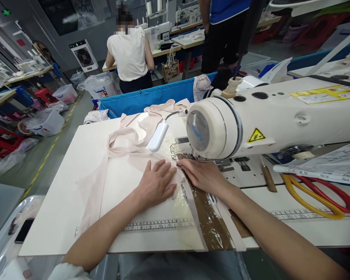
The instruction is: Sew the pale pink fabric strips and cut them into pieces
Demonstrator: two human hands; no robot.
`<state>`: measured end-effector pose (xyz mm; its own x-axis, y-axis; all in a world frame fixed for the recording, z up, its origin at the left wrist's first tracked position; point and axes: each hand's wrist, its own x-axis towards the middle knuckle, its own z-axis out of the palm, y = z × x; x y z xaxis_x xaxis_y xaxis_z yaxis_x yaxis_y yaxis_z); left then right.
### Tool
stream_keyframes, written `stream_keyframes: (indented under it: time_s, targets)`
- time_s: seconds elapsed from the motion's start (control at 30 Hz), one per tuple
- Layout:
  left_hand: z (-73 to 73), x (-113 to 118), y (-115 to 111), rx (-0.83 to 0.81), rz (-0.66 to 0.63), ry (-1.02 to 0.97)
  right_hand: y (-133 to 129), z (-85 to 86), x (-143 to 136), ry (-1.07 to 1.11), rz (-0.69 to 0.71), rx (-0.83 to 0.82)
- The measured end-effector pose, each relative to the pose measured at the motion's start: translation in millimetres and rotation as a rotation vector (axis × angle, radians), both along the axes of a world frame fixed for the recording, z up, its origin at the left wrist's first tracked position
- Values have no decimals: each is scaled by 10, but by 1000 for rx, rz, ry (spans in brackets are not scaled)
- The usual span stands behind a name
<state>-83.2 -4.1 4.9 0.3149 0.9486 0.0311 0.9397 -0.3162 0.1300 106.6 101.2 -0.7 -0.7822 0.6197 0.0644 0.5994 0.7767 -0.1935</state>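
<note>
My left hand [158, 182] lies flat, fingers spread, on thin pale pink fabric [138, 161] just left of the needle area. Close beside it, my right hand [202, 174] has its fingers bent and pressed together at the fabric's edge; the exact grip is partly hidden. Both hands are in front of the white sewing machine [216, 126], whose head hides the needle. A pale fabric strip [196, 217] runs from between the hands to the table's front edge. Brown tape [211, 229] covers the table beneath it.
Red-handled scissors [342, 194], yellow-handled scissors [312, 200] and a wooden-handled tool [268, 179] lie at right. A small white lamp [158, 136] stands behind my left hand. Loose pink strips [122, 142] lie behind. A blue cloth bin [151, 95] borders the table; two people are beyond.
</note>
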Motion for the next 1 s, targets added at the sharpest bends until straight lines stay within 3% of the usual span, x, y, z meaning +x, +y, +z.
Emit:
stream_keyframes:
  time_s: [0.83,1.0]
  targets:
    - [-41,32,23,38,-18,71,-25,30,-103,43,35,-39]
    - [-37,26,22,38,-9,81,-75,117,-111,-1,48,4]
